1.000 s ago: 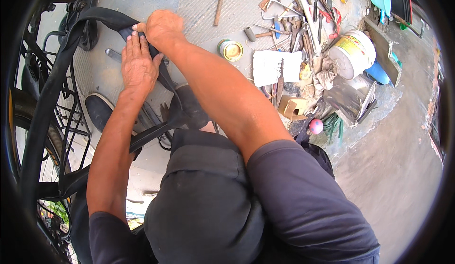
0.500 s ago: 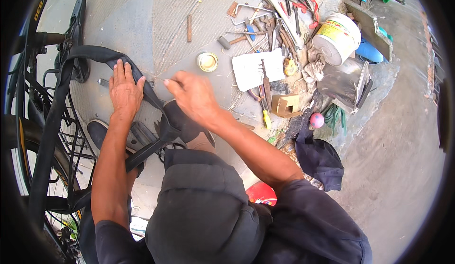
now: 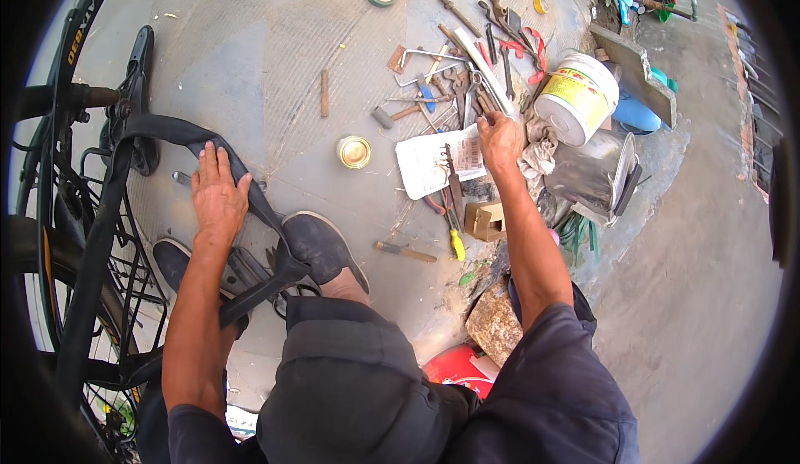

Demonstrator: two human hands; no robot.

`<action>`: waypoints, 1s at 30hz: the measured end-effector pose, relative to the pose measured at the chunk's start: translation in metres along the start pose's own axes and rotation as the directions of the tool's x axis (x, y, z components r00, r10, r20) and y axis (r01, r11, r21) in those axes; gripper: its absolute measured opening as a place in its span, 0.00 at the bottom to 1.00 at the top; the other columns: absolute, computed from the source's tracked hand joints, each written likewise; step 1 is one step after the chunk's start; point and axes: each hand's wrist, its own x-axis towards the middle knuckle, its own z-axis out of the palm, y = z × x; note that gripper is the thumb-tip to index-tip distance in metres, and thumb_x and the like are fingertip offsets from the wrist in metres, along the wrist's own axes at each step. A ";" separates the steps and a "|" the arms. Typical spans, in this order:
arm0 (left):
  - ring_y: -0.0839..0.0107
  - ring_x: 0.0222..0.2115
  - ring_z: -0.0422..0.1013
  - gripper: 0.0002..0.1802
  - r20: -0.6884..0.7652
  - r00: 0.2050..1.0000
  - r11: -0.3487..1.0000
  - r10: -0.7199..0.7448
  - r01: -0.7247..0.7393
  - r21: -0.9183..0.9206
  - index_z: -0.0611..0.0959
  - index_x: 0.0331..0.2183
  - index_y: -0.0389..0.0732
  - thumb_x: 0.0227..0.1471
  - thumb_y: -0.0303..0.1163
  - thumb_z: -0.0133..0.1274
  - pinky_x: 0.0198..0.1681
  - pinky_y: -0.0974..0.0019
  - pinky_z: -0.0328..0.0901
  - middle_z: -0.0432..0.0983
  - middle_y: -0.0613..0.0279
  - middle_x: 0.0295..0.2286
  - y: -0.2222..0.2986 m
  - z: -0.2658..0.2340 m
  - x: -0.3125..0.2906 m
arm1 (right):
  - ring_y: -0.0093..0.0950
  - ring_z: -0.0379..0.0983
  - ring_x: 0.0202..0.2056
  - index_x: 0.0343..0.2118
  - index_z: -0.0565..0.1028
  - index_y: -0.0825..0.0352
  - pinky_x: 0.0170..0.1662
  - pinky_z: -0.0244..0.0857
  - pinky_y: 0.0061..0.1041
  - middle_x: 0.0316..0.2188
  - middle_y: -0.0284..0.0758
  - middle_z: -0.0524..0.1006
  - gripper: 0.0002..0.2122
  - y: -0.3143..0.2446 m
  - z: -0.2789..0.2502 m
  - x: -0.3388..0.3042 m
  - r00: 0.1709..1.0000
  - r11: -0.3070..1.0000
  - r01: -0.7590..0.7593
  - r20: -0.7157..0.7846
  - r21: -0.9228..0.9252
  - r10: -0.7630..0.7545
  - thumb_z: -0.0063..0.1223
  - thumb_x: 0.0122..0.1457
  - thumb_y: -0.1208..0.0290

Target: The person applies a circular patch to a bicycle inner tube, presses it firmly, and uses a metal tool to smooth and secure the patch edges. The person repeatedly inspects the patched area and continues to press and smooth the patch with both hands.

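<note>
Bicycle (image 3: pixel 33 243) stands far left, black inner tube (image 3: pixel 158 127) looped beside it. Left hand (image 3: pixel 219 197) touches the tube, fingers outstretched, gripping nothing. Past a round tin (image 3: pixel 354 152), right hand (image 3: pixel 502 143) hovers at a white sheet (image 3: pixel 418 166); I cannot tell whether its bent fingers hold anything.

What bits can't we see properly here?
All in the head view:
Tube: the part under the left hand is covered by that hand.
Right hand: too small to tell whether it grips anything, and it covers whatever lies right beneath it.
Bike: cut off by the picture's left rim.
Tin: too small to tell what is inside.
Red thing: partly hidden by the trousers.
</note>
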 end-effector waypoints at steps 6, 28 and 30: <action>0.53 0.63 0.53 0.37 -0.022 1.000 1.000 -0.012 0.011 -0.013 0.65 0.59 0.33 0.53 0.42 0.56 0.61 0.48 0.52 0.54 0.48 0.62 -0.005 0.005 -0.001 | 0.47 0.75 0.41 0.36 0.80 0.66 0.46 0.67 0.43 0.36 0.48 0.78 0.12 -0.024 0.006 0.014 0.994 0.999 -0.036 0.099 0.001 0.036 0.56 0.52 0.64; 0.55 0.63 0.52 0.38 0.062 0.998 1.000 -0.012 0.013 -0.028 0.63 0.60 0.32 0.54 0.40 0.56 0.61 0.54 0.53 0.52 0.49 0.63 0.000 -0.013 -0.001 | 0.50 0.53 0.64 0.64 0.58 0.67 0.66 0.50 0.38 0.65 0.56 0.52 0.33 0.030 0.022 0.229 0.975 0.986 0.135 0.187 -0.095 -0.116 0.47 0.54 0.64; 0.54 0.63 0.53 0.38 0.074 0.997 1.000 0.008 -0.006 -0.028 0.64 0.60 0.31 0.53 0.40 0.56 0.61 0.53 0.53 0.52 0.48 0.63 -0.002 -0.016 -0.001 | 0.46 0.57 0.63 0.63 0.59 0.68 0.64 0.52 0.36 0.62 0.54 0.58 0.34 0.033 0.025 0.239 0.958 0.993 0.118 0.265 -0.021 -0.108 0.49 0.53 0.61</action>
